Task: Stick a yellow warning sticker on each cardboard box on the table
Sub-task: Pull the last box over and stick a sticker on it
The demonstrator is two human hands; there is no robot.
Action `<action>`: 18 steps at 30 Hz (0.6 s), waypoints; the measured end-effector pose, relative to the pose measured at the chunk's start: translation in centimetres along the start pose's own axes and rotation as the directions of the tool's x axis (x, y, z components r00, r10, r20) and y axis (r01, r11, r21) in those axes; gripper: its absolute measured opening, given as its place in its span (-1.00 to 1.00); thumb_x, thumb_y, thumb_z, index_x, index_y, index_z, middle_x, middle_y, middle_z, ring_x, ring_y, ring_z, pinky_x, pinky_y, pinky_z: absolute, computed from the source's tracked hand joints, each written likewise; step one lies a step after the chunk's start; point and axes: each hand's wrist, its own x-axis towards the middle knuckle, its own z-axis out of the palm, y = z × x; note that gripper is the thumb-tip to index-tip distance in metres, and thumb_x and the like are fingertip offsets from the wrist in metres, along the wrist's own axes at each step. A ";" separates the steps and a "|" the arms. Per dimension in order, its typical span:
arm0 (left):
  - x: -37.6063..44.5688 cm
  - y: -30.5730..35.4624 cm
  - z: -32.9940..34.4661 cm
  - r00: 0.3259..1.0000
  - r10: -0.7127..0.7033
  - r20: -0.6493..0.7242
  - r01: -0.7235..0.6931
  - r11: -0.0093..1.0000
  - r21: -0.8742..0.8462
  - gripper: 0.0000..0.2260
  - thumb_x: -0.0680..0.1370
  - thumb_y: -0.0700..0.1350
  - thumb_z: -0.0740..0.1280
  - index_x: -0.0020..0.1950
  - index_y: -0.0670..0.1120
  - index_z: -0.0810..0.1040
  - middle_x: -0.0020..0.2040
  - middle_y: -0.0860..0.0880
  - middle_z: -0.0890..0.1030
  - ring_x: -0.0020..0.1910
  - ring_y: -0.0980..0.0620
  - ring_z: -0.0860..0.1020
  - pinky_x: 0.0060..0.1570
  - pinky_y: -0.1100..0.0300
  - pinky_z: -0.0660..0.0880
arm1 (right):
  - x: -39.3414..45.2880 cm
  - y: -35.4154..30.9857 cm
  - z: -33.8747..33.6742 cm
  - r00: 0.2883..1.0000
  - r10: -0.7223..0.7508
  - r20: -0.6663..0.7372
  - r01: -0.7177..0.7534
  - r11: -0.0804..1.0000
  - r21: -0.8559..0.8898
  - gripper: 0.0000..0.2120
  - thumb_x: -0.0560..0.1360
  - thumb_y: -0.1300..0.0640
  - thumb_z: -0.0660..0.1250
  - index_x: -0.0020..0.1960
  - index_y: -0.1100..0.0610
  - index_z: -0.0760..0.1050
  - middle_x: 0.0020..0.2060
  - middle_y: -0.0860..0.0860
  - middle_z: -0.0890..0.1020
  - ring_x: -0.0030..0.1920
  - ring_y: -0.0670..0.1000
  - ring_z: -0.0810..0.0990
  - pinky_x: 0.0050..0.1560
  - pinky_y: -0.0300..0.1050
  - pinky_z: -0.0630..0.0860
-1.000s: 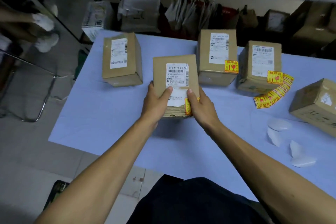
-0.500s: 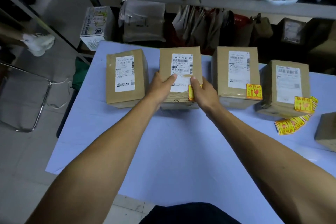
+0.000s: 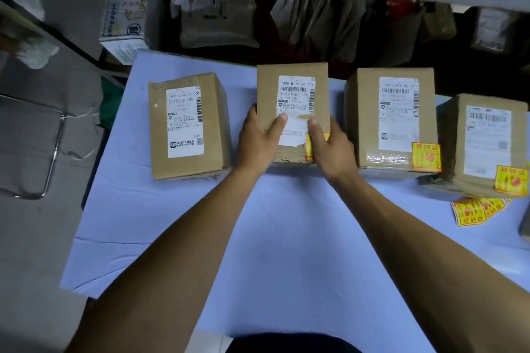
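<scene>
Several cardboard boxes stand in a row at the far side of the blue table [image 3: 286, 238]. My left hand [image 3: 259, 140] and my right hand [image 3: 329, 149] grip the second box [image 3: 292, 80] by its sides, thumbs on its white label. A yellow sticker [image 3: 310, 146] shows at that box's lower right corner, partly hidden by my right hand. The leftmost box [image 3: 186, 126] carries no yellow sticker that I can see. The third box [image 3: 393, 117] and the fourth box [image 3: 484, 143] each carry a yellow sticker [image 3: 426, 157] at the lower right.
A strip of loose yellow stickers [image 3: 476, 209] lies on the table in front of the fourth box. Another box edge [image 3: 525, 223] shows at the far right. Shelves with parcels and bags [image 3: 215, 11] stand behind the table. The floor and a metal frame [image 3: 54, 149] lie left.
Both hands have pushed the held box away from me, into line with the other boxes at the back of the table. The view has shifted with it.
</scene>
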 end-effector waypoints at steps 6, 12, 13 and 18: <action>-0.5 1.0 -0.5 1.000 0.022 0.005 -0.023 0.992 0.125 -0.56 0.56 0.11 0.34 0.36 -0.06 0.43 0.25 -0.07 0.59 0.16 -0.03 0.57 -0.01 0.27 0.50 | -0.4 -1.4 -0.7 0.995 0.081 0.060 -0.073 0.989 -0.132 -0.36 0.61 -0.27 0.12 0.54 0.11 0.24 0.38 0.13 0.53 0.37 0.23 0.47 0.31 -0.02 0.40; -2.7 3.4 -3.0 0.973 0.229 -0.006 -0.215 0.924 0.316 -0.49 0.55 -0.10 0.35 0.49 -0.15 0.33 0.46 -0.14 0.39 0.39 -0.12 0.41 0.28 0.15 0.32 | -1.7 -4.7 -1.9 0.980 -0.200 0.018 0.189 0.887 -0.420 -0.48 0.55 0.11 0.31 0.43 0.29 0.28 0.25 0.30 0.54 0.23 0.33 0.51 0.11 0.05 0.42; -3.2 3.6 -4.0 0.954 0.299 0.020 -0.289 0.900 0.327 -0.46 0.56 -0.11 0.34 0.51 -0.16 0.30 0.49 -0.14 0.37 0.44 -0.12 0.37 0.35 0.14 0.28 | -2.1 -5.2 -1.9 0.962 -0.270 0.046 0.259 0.839 -0.478 -0.44 0.55 0.12 0.31 0.47 0.29 0.26 0.31 0.30 0.49 0.29 0.32 0.46 0.21 0.06 0.39; -3.9 1.7 -11.1 0.863 0.468 0.188 -0.441 0.517 0.734 -0.43 0.62 0.09 0.23 0.58 -0.08 0.21 0.60 -0.13 0.18 0.59 -0.14 0.09 0.51 -0.11 0.06 | -3.7 -7.7 0.0 0.856 -0.474 0.206 0.486 0.603 -0.632 -0.39 0.58 0.05 0.27 0.56 0.22 0.21 0.52 0.29 0.28 0.50 0.29 0.25 0.49 0.09 0.17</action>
